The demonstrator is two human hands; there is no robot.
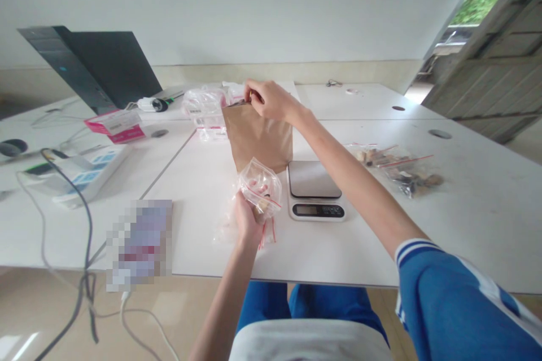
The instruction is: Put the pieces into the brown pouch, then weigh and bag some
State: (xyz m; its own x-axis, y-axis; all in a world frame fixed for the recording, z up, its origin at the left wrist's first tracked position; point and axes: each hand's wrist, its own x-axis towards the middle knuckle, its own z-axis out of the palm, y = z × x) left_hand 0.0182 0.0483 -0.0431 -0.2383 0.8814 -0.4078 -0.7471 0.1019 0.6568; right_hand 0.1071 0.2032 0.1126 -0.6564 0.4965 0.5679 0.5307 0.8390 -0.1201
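My left hand [245,219] is closed around a small clear zip bag [260,186] with a red seal strip and a few pieces inside, held just above the white table [203,248]. My right hand [267,98] reaches forward and pinches the top edge of an upright brown paper bag [259,138]. A small kitchen scale [313,189] with a bare steel platform sits to the right of my left hand, in front of the paper bag.
Filled clear zip bags [400,172] lie to the right. More clear bags [205,107] sit behind the paper bag. An open laptop [101,67], a pink box [116,127], a white-blue box [84,175] and cables [84,248] are on the left.
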